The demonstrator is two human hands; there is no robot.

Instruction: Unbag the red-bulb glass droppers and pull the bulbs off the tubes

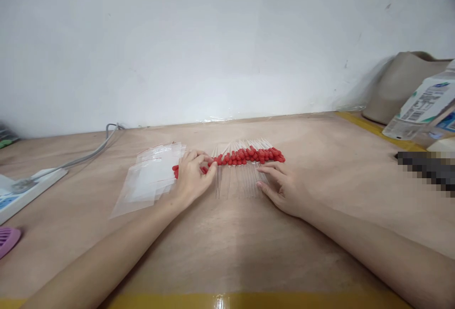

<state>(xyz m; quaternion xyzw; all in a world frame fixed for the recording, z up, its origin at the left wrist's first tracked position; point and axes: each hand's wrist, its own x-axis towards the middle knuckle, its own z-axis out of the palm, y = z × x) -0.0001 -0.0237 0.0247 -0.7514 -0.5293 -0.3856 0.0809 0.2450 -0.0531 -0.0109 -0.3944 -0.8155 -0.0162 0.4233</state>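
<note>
A row of red bulb-shaped pieces (pixel 245 156) lies across the middle of the table. Thin pale sticks (pixel 254 144) fan out behind them, and thin clear tubes (pixel 245 183) lie side by side in front. My left hand (pixel 195 174) is at the row's left end, thumb and forefinger closed together beside the red pieces; what they pinch is hidden. More red shows under and left of this hand. With thumb and forefinger apart, my right hand (pixel 286 188) rests at the right edge of the clear tubes. Clear flat plastic bags (pixel 145 178) overlap left of my left hand.
A white power strip (pixel 33 193) with a grey cable (pixel 92 154) lies at left, near a purple slotted object (pixel 9 240). At right are a clear labelled bottle (pixel 421 105) and a grey-beige container (pixel 393 86). A white wall (pixel 213 48) borders the table's back.
</note>
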